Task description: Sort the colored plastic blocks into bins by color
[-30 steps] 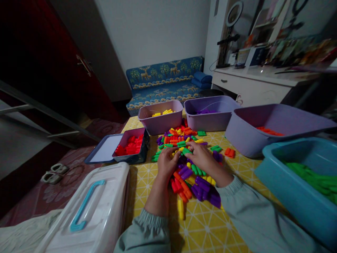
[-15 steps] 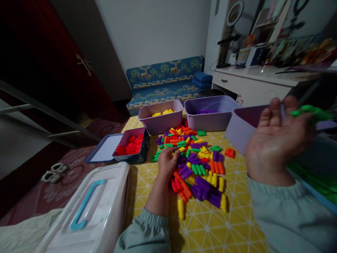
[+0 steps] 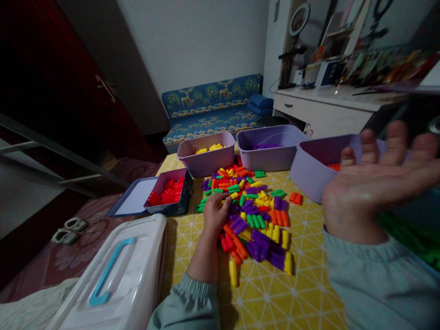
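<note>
My left hand lies at the left side of a mixed pile of coloured plastic tube-like pieces. Its fingers are curled with the thumb close to them, and what they hold is hidden. A yellow piece lies by the fingertips. My right hand is raised at the right, palm up, fingers spread, holding nothing. Below it, partly covered by the wrist and sleeve, are green pieces in a container. Beside the right hand stands a light purple tub with orange-red pieces inside.
A lilac tub holds yellow pieces; another purple tub holds purple ones. Red pieces fill a small box with an open lid. A white lidded box with a blue handle stands front left. The tablecloth is yellow.
The green pieces have left my right hand, whose fingers have opened out above the green container. My left hand stays at the pile. The view has shifted slightly.
</note>
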### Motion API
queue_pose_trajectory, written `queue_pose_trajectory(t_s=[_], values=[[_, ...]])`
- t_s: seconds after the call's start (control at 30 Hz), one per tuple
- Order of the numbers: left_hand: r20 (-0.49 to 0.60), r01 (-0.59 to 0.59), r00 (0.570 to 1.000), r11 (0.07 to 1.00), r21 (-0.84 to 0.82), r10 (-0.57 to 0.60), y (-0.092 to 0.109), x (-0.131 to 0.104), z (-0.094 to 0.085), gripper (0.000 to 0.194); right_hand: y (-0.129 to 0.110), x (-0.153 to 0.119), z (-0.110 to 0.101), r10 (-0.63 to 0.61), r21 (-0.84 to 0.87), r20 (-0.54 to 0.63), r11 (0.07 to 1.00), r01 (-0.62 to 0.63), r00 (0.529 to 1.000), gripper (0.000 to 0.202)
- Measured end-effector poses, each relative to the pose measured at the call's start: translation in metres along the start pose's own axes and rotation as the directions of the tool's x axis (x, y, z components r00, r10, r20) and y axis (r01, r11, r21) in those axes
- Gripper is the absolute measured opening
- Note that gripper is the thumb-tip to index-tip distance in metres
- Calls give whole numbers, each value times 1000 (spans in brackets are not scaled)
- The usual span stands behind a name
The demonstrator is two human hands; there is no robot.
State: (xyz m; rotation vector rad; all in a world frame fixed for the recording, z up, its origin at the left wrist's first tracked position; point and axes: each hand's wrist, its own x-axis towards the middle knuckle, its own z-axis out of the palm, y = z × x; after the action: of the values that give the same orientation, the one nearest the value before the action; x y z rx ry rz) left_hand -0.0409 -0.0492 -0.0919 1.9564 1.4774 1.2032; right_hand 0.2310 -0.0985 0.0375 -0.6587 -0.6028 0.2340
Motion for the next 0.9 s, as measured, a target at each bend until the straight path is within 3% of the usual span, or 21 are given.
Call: queue_pose_trajectory(t_s=[0.07, 0.13, 0.17, 0.23, 0.3, 0.37, 0.43, 0.53, 0.63, 0.8, 0.9], values=[[-3, -2, 1000, 1000, -7, 2, 0, 0, 0, 19, 11, -14, 17, 53, -118, 40, 992, -48, 998, 41], [-4, -4, 1000, 1000, -8, 4, 0, 0, 0, 18, 31, -33, 27, 171, -302, 237, 949, -95, 956, 37], [-2, -5, 1000, 1000, -7, 5, -1, 0, 1, 17, 41, -44, 30, 261, -414, 383, 906, -88, 886, 35], [5, -6, 1000, 1000, -5, 6, -1, 0, 1, 17, 62, -65, 28, 418, -609, 611, 791, 61, 673, 28], [9, -7, 1000, 1000, 1, 7, -1, 0, 1, 19, 76, -84, 23, 508, -687, 705, 662, 298, 495, 38], [19, -21, 1000, 1000, 16, 20, 0, 0, -1, 22, 84, -99, 17, 536, -664, 747, 576, 477, 394, 49], [51, -55, 997, 998, 39, 53, 3, 0, -3, 26, 86, -109, 15, 523, -610, 784, 551, 570, 335, 49], [107, -104, 990, 991, 83, 95, 7, 0, -6, 31, 87, -114, 16, 501, -572, 810, 565, 594, 304, 46], [119, -112, 988, 987, 111, 99, 8, 0, -7, 32, 91, -114, 16, 492, -588, 807, 617, 524, 326, 44], [26, -47, 999, 997, 60, 45, 2, 0, 0, 23, 97, -120, 15, 462, -594, 795, 723, 353, 393, 44], [-43, 15, 999, 1000, -13, -15, -1, 0, 2, 21, 94, -121, 18, 454, -576, 801, 763, 293, 390, 46]])
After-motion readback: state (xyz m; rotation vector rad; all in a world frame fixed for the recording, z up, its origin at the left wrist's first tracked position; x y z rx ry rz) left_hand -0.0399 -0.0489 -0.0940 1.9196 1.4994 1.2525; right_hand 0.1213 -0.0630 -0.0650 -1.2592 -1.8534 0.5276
